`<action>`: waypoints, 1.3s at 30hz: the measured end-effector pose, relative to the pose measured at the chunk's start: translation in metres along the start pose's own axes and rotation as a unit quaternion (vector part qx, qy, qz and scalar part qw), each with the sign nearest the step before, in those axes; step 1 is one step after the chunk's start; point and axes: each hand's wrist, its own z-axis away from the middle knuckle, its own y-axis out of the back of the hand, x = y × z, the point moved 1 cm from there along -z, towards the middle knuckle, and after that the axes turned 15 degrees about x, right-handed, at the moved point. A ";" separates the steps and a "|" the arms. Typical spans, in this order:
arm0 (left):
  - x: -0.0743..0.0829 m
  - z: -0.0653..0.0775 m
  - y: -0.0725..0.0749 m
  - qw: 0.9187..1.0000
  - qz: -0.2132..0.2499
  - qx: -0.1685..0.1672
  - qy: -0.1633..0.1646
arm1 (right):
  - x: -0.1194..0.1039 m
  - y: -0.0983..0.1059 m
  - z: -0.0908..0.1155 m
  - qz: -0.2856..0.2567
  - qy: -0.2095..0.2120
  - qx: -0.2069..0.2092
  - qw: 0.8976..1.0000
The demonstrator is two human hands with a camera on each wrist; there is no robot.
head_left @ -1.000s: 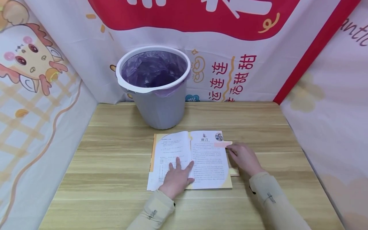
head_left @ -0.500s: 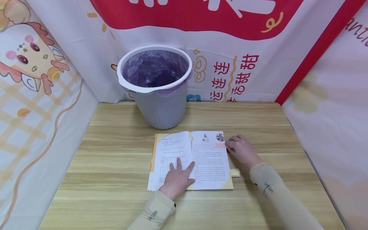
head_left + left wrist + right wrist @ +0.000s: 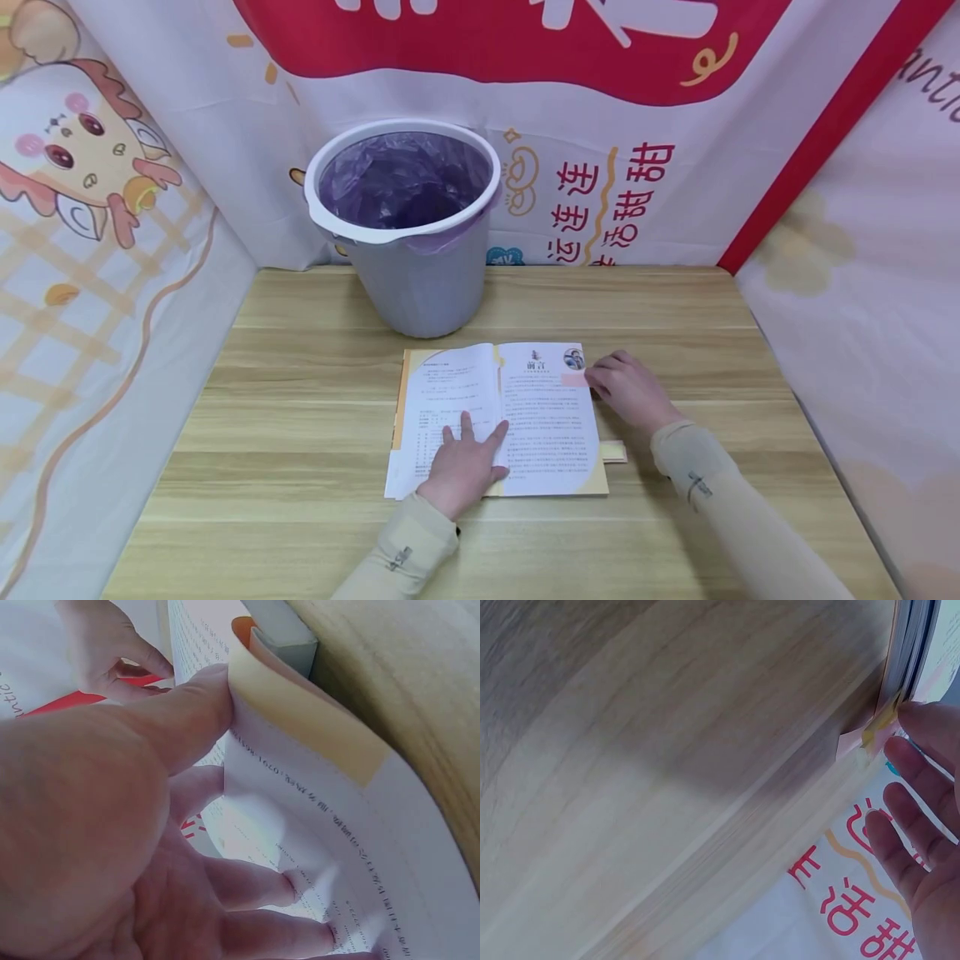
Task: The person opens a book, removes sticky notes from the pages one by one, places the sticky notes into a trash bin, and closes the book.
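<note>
An open book (image 3: 551, 433) lies on the wooden table, printed pages facing up. My left hand (image 3: 459, 471) rests with spread fingers on its left page, the thumb near the gutter. In the left wrist view the fingertips press the page (image 3: 337, 802), which curves up beside the thumb. A pink sticky strip (image 3: 574, 380) lies on the right page, reaching the outer edge below a round picture. My right hand (image 3: 626, 387) pinches the strip's outer end there. In the right wrist view thumb and forefinger meet at the yellowish end of the strip (image 3: 881, 724); the other fingers stay loosely bent.
A grey bin (image 3: 427, 283) with a purple liner stands behind the book. A pale tab (image 3: 613, 452) sticks out from the book's lower right edge. Printed cloth walls (image 3: 637, 183) enclose the table (image 3: 300, 375) at the back and sides.
My right hand has shifted slightly up and in against the book's edge, and now covers the strip's end that jutted past the page. My left hand stays in place.
</note>
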 end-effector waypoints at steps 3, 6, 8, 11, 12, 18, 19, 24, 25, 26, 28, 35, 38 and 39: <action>0.000 0.000 -0.001 1.000 -0.003 -0.001 0.000 | 0.000 0.002 -0.001 0.005 0.013 -0.001 1.000; 0.000 -0.001 -0.002 1.000 -0.005 -0.001 0.000 | 0.000 0.004 -0.003 0.010 0.024 -0.005 1.000; -0.001 -0.001 -0.002 1.000 -0.006 0.001 0.000 | 0.000 0.005 -0.004 0.013 0.029 -0.009 0.999; 0.000 -0.001 -0.002 1.000 -0.007 0.000 0.000 | 0.000 0.006 -0.005 0.020 0.037 -0.018 0.999; -0.001 -0.001 -0.001 1.000 -0.007 0.000 0.000 | 0.000 0.006 -0.005 0.023 0.042 -0.021 0.999; -0.001 0.000 0.000 1.000 -0.004 0.003 -0.001 | 0.001 0.007 -0.010 0.031 0.085 -0.028 0.995; -0.001 0.000 0.001 1.000 -0.004 0.003 -0.001 | 0.001 0.007 -0.011 0.031 0.088 -0.029 0.995; 0.000 0.001 0.002 1.000 -0.005 0.006 -0.003 | 0.002 0.008 -0.016 0.017 0.078 -0.024 0.997; 0.000 0.001 0.002 1.000 -0.005 0.006 -0.002 | 0.003 0.008 -0.016 0.015 0.073 -0.021 0.997; 0.000 0.001 0.002 1.000 -0.003 0.005 -0.001 | 0.003 0.008 -0.017 0.015 0.071 -0.020 0.997; 0.000 0.002 0.002 1.000 0.000 0.005 0.000 | 0.004 0.009 -0.018 0.019 0.065 -0.017 0.998; 0.000 0.003 0.003 1.000 0.006 0.007 -0.001 | 0.010 0.011 -0.020 0.036 0.053 -0.026 0.998; 0.000 0.003 0.002 1.000 0.004 0.010 -0.003 | 0.012 0.011 -0.020 0.032 0.049 -0.028 0.998; 0.000 0.003 0.002 1.000 0.002 0.012 -0.004 | 0.012 0.011 -0.020 0.030 0.048 -0.028 0.998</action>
